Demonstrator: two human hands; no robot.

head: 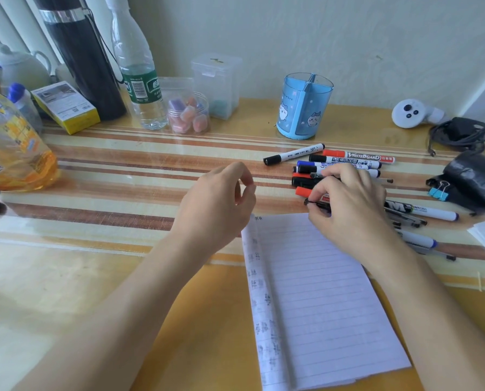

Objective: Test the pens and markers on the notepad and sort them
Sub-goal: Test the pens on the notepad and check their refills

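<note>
On the striped worktop lies the lined notepad. Behind it stands a blue divided pen holder. A clear jar holds pink and purple blocks. Whiteboard markers lie heaped beside the notepad. Over them the right hand pinches a thin black pen. The left hand hovers loosely curled, holding nothing.

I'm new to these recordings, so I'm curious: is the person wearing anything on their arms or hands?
No. The left hand and right hand are bare: no gloves, rings, watch or sleeves show anywhere in view.
</note>
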